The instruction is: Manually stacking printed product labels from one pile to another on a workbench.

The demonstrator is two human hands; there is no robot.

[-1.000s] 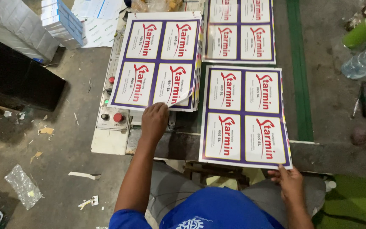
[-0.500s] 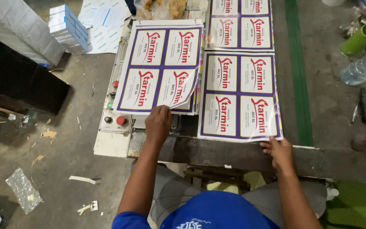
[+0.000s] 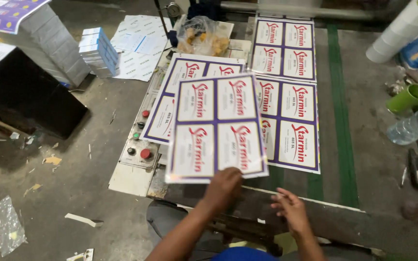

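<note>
Over at the left, a control panel (image 3: 139, 145) with red and green buttons borders the printed sheets. Above it, the left hand (image 3: 224, 187) pinches the bottom edge of a glossy label sheet (image 3: 215, 128), lifted over another sheet (image 3: 170, 104). Right of it, the right hand (image 3: 291, 211) hovers, fingers loosely spread, near a flat sheet (image 3: 291, 128).

The lifted printed sheet (image 3: 216, 129) covers most of the stack of sheets (image 3: 170, 104) under it and the left edge of the sheet on the belt (image 3: 291, 125). Its near edge hides the fingertips of the left hand (image 3: 224, 184). The right hand (image 3: 292, 209) is smeared with motion, so its fingers cannot be made out. The plastic bottle (image 3: 414, 126) and white roll (image 3: 402, 29) run off the right edge. The topmost sheet (image 3: 283, 47) is cut off at the top.
</note>
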